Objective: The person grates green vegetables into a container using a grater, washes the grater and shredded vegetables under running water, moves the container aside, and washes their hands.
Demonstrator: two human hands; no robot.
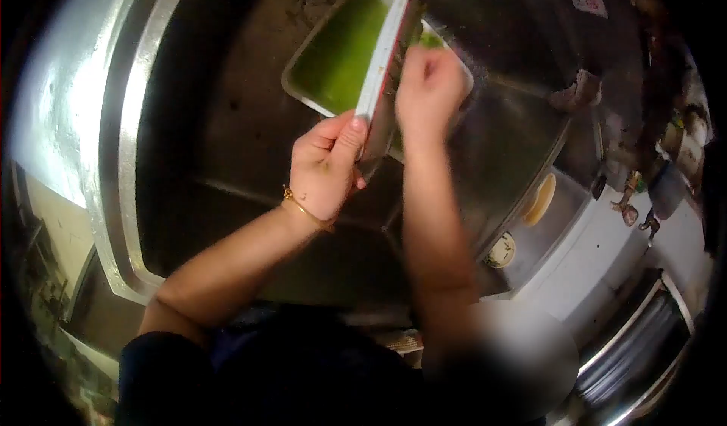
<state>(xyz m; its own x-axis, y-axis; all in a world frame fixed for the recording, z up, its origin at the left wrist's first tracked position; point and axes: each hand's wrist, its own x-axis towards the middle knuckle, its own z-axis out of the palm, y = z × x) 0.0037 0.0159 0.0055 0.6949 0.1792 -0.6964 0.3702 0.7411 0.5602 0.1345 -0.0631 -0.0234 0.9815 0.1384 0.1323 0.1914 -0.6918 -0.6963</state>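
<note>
My left hand [326, 157] is closed around the lower end of a flat board [382, 55]. The board stands on edge, its long narrow white side with a red line turned towards me. Behind it lies a white-rimmed rectangular tray [288, 84] with bright green contents, which look like liquid. The board hides the tray's middle. Close to the board's right face, my right hand [432, 85] is closed in a fist over the tray's right part. Whatever its fingers hold is hidden. Some leafy green bits [432, 41] show just above that hand.
A dark basin or counter surface [242, 123] surrounds the tray. On the left runs a curved shiny metal edge [136, 123]. To the lower right are a yellowish round object [539, 200] and a small pale round dish [501, 250]. Cluttered items [628, 199] line the far right.
</note>
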